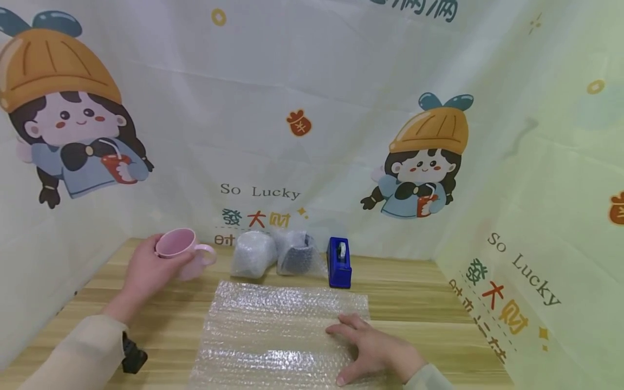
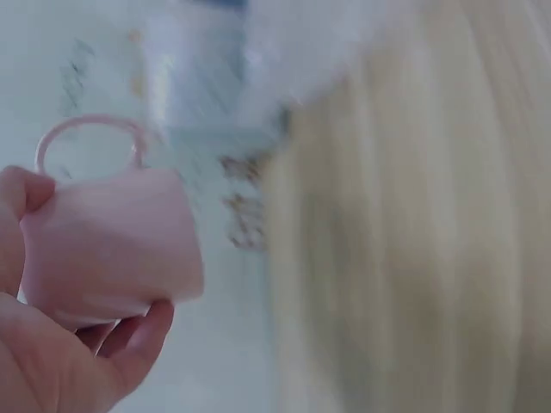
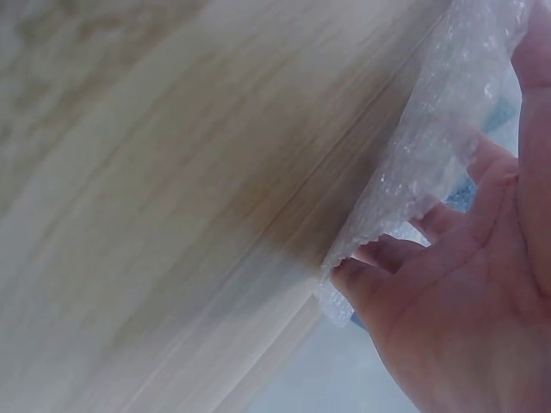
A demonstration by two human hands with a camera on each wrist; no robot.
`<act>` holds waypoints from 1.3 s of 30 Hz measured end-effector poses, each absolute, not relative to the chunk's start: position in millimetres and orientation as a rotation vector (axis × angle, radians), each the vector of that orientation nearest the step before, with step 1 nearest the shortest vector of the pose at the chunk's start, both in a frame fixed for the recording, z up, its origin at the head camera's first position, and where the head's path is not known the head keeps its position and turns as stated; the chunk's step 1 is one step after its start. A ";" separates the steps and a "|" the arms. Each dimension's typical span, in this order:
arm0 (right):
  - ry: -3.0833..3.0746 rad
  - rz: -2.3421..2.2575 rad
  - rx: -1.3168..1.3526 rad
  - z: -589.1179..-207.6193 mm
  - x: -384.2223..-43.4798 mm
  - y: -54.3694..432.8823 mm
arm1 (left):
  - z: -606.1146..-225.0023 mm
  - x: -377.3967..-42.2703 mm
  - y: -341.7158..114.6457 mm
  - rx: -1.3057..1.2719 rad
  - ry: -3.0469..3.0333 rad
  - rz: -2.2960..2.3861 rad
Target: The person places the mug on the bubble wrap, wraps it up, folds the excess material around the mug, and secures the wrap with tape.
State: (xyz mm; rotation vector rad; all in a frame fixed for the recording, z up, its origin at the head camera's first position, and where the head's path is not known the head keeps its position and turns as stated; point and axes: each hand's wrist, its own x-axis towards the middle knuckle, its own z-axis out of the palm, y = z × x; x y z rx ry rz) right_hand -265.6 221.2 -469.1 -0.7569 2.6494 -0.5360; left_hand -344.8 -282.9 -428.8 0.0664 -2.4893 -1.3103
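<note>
My left hand (image 1: 154,265) grips a pink mug (image 1: 194,266) round its body at the left of the table. The mug's opening faces up, and its handle points right in the head view. In the left wrist view the thumb lies by the handle end of the mug (image 2: 116,241) and the other fingers curl under the far side. A flat sheet of bubble wrap (image 1: 273,330) lies at the front middle. Over its right edge my right hand (image 1: 372,346) rests with spread fingers. The right wrist view shows its fingertips at the edge of the bubble wrap (image 3: 413,163).
Two bubble-wrapped bundles, a whitish one (image 1: 253,253) and one with something dark inside (image 1: 297,254), stand at the back. Right of them is a blue tape dispenser (image 1: 339,264). A printed cloth (image 1: 331,70) hangs behind and along both sides of the wooden table (image 1: 414,292).
</note>
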 end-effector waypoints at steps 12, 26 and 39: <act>2.631 -0.581 -0.775 -475.2 -265.7 222.3 | -400.5 -314.3 -187.7 -0.520 -2.691 -1.371; 2.650 -0.581 -0.762 -477.2 -266.0 222.4 | -427.5 -302.6 -118.5 -1.092 -2.782 -1.522; 2.663 -0.577 -0.781 -477.3 -267.4 224.0 | -446.2 -302.9 -103.3 -1.104 -2.798 -1.582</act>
